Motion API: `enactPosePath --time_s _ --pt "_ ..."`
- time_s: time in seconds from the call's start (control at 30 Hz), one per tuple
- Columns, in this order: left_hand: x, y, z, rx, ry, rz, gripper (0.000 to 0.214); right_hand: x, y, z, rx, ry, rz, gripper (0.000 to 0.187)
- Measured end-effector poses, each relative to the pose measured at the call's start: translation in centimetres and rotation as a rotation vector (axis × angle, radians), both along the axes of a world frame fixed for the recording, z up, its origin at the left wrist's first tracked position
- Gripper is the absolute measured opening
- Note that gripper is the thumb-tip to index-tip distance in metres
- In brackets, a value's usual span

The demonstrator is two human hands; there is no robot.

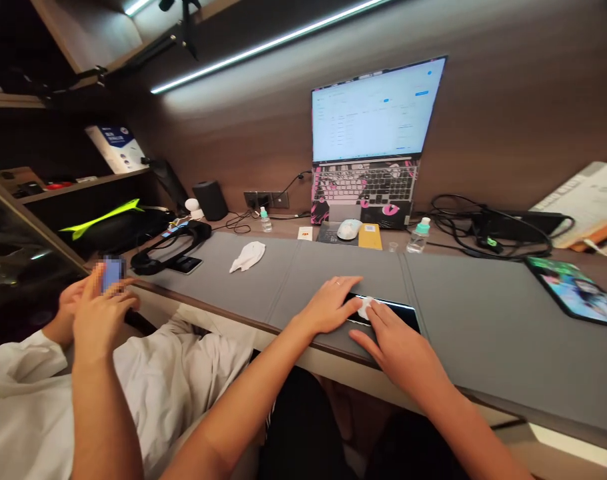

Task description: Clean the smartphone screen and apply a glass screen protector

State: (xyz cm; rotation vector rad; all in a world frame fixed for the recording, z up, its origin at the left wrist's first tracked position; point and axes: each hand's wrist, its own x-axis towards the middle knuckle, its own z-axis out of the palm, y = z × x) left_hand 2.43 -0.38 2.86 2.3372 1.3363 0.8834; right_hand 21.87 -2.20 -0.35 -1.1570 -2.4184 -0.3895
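Observation:
A black smartphone lies flat on the grey desk mat, its dark screen facing up. My left hand grips the phone's left end, with the thumb on the near side and the fingers along the far edge. Under the fingertips of my right hand is a small white wipe, pressed onto the screen. The right thumb sticks out towards the near edge of the phone. Part of the wipe and the middle of the screen are hidden by my fingers.
An open laptop stands behind the mouse. Small bottles, a crumpled white cloth, a black headset and a tablet lie around. On the left, another person's hands hold a blurred phone.

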Motion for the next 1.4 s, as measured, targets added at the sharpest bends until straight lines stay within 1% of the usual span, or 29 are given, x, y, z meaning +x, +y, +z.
enactPosePath --time_s 0.07,0.13,0.17,0.23,0.27,0.3,0.33,0.37,0.4,0.43,0.5,0.53,0.57,0.6,0.63,0.7,0.77,0.8,0.83,0.9,0.97,1.03,1.07,1.1,1.13,1.17,1.23,1.33,1.4 --pt "0.3 0.1 0.4 -0.017 -0.007 0.016 0.033 -0.8 1.0 1.0 -0.133 -0.020 -0.011 0.057" --pt "1.0 0.2 0.8 -0.029 -0.006 0.045 0.033 -1.5 1.4 1.5 -0.195 -0.018 -0.037 0.054" --pt "1.3 0.2 0.9 -0.034 -0.004 0.063 0.033 -1.8 1.2 1.5 -0.198 -0.009 -0.046 0.054" --pt "1.2 -0.4 1.3 -0.042 0.005 0.102 0.031 -2.0 0.3 0.9 -0.152 0.017 -0.041 0.057" --pt "0.5 -1.1 1.5 -0.045 0.010 0.123 0.032 -1.9 -0.3 0.3 -0.121 0.033 -0.034 0.059" --pt "-0.7 -2.2 1.9 -0.045 0.015 0.147 0.038 -1.7 -0.8 -0.2 -0.090 0.046 -0.024 0.061" --pt "-2.7 -3.7 2.4 -0.042 0.018 0.169 0.057 -1.4 -1.1 -0.6 -0.070 0.055 -0.014 0.062" --pt "-5.4 -5.5 3.1 -0.034 0.019 0.205 0.073 -1.2 -1.2 -0.9 -0.067 0.057 -0.001 0.062" --pt "-8.7 -7.6 4.1 -0.015 0.027 0.248 0.083 -0.9 -1.0 -1.0 -0.081 0.054 0.012 0.062" --pt "-12.3 -9.7 5.2 0.010 0.035 0.286 0.088 -0.7 -0.6 -0.8 -0.109 0.047 0.024 0.061" --pt "-19.7 -13.5 7.6 0.050 0.047 0.351 0.089 -0.4 0.5 -0.1 -0.187 0.032 0.043 0.058" --pt "-22.9 -14.9 8.8 0.062 0.054 0.381 0.090 -0.3 0.9 0.2 -0.221 0.029 0.046 0.057" --pt "-25.5 -16.0 9.8 0.082 0.060 0.408 0.094 -0.2 1.2 0.5 -0.243 0.031 0.043 0.057" --pt "-27.5 -16.8 10.5 0.089 0.062 0.421 0.100 -0.2 1.2 0.6 -0.250 0.037 0.037 0.057" --pt "-28.9 -17.2 11.1 0.088 0.067 0.427 0.105 -0.2 1.0 0.6 -0.242 0.045 0.028 0.057" --pt "-30.0 -17.7 11.3 0.083 0.073 0.432 0.110 -0.2 0.4 0.3 -0.206 0.064 0.015 0.058" --pt "-29.1 -17.6 10.7 0.079 0.068 0.434 0.108 -0.6 0.0 0.1 -0.194 0.072 0.024 0.057" --pt "-27.8 -17.3 10.2 0.074 0.061 0.429 0.106 -0.9 0.1 0.2 -0.203 0.070 0.031 0.056" --pt "-26.0 -16.6 9.5 0.074 0.044 0.424 0.103 -1.3 0.3 0.4 -0.221 0.065 0.033 0.055" --pt "-20.5 -14.1 7.7 0.037 0.028 0.352 0.100 -2.2 1.1 1.1 -0.250 0.058 -0.008 0.052" --pt "-13.4 -10.0 5.5 -0.008 0.017 0.251 0.094 -2.9 1.6 1.5 -0.271 0.059 -0.042 0.051" --pt "-6.7 -5.5 3.0 -0.063 0.012 0.127 0.082 -3.2 1.2 1.4 -0.273 0.077 -0.056 0.054" --pt "-3.9 -3.6 1.9 -0.079 0.010 0.079 0.075 -3.1 0.6 1.3 -0.265 0.088 -0.051 0.056" --pt "-1.9 -1.9 0.9 -0.089 0.005 0.044 0.071 -2.9 -0.1 1.1 -0.252 0.100 -0.045 0.057" --pt "-0.5 -0.7 0.0 -0.095 -0.002 0.015 0.069 -2.8 -0.8 0.9 -0.239 0.111 -0.039 0.057" --pt "0.3 0.1 -0.7 -0.098 -0.010 -0.015 0.070 -2.6 -1.4 0.9 -0.234 0.117 -0.031 0.056" --pt "0.4 0.9 -1.7 -0.085 -0.037 -0.060 0.070 -2.6 -2.2 1.2 -0.271 0.118 -0.038 0.054" --pt "-0.5 0.9 -2.3 -0.069 -0.084 -0.045 0.069 -3.4 -2.0 2.3 -0.376 0.096 -0.065 0.053" --pt "-0.8 0.6 -2.4 -0.079 -0.097 -0.019 0.070 -4.1 -1.7 3.0 -0.401 0.089 -0.079 0.053"
